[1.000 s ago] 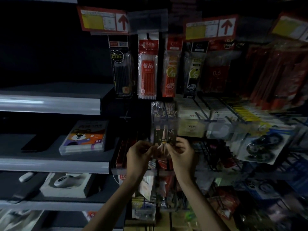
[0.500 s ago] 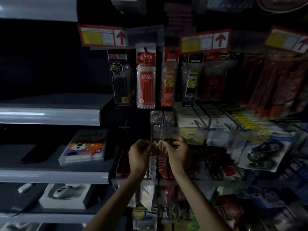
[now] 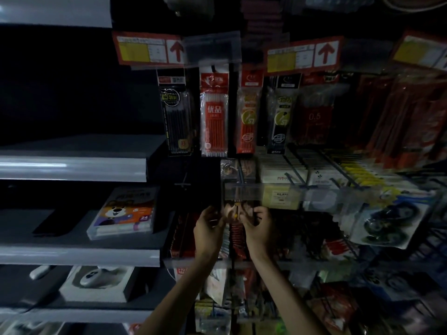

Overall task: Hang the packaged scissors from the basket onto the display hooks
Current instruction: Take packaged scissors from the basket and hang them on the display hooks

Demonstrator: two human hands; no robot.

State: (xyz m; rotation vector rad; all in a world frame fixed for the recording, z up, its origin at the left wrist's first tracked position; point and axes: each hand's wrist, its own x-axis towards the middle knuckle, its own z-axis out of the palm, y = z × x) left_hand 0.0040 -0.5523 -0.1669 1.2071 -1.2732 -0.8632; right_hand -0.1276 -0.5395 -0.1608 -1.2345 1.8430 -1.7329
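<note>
Dim shop rack — both hands, left hand and right hand, have raised the packaged scissors to the display hook; each grip pinches its edge — threading seems imminent.

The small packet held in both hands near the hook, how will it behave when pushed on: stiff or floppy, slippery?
The packet looks small and flat, so probably light. Both the left hand and right hand pinch its edges, suggesting it may flex or twist. Its film looks glossy, so perhaps slippery; dim light leaves this uncertain.
</note>
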